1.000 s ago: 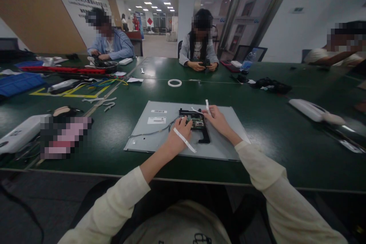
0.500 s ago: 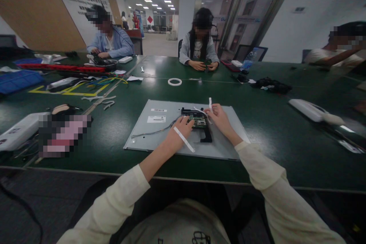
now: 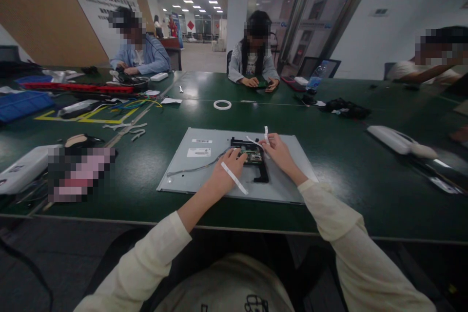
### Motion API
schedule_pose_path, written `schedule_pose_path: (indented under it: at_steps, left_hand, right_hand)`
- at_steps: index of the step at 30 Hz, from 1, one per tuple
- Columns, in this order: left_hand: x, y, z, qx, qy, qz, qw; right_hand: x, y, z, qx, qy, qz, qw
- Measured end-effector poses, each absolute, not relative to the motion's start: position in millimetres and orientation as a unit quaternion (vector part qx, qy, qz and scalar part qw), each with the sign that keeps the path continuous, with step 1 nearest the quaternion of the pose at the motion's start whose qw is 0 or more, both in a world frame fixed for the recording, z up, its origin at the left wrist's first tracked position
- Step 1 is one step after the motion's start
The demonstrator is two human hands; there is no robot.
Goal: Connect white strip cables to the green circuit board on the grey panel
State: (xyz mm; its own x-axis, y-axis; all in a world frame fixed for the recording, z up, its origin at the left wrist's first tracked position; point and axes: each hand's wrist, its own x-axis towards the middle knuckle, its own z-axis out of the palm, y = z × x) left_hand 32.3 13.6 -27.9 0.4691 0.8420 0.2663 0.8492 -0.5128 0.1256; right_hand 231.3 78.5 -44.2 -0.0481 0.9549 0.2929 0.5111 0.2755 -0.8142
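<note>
A flat grey panel (image 3: pixel 197 178) with white labels lies before me on the green table. On it sits a black bracket (image 3: pixel 262 173) with a green circuit board (image 3: pixel 253 156) and thin cables (image 3: pixel 193 170) running left. My left hand (image 3: pixel 228 170) rests over the board's left side, fingers apart, a white tape strip (image 3: pixel 234 177) stuck across its back. My right hand (image 3: pixel 278 150) is pinched on a white strip (image 3: pixel 266 132) at the bracket's upper right. Another thin white strip crosses the bracket's top beside those fingers.
Beyond the panel lies a white tape roll (image 3: pixel 222 105). On the left are a mouse (image 3: pixel 82 141), a white device (image 3: pixel 27 168) and a blue tray (image 3: pixel 24 106). A white object (image 3: pixel 389 140) lies right. People sit across the table and at the right.
My hands have barely moved; the fingers of my right hand have shifted slightly on the white strip. The person opposite has lowered and tilted the dark object between their hands.
</note>
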Motion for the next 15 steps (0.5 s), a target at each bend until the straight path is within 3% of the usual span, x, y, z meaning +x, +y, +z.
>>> schedule_pose_path:
  at_steps: [9, 15]
  left_hand:
    - [26.9, 12.9, -25.1, -0.860, -0.487, -0.155, -0.010]
    - [23.4, 16.9, -28.3, -0.871, -0.461, -0.169, -0.003]
  right_hand:
    - [233.0, 82.2, -50.8, -0.536, -0.672, 0.250, 0.445]
    - [229.3, 78.4, -49.3, -0.518, -0.714, 0.251, 0.400]
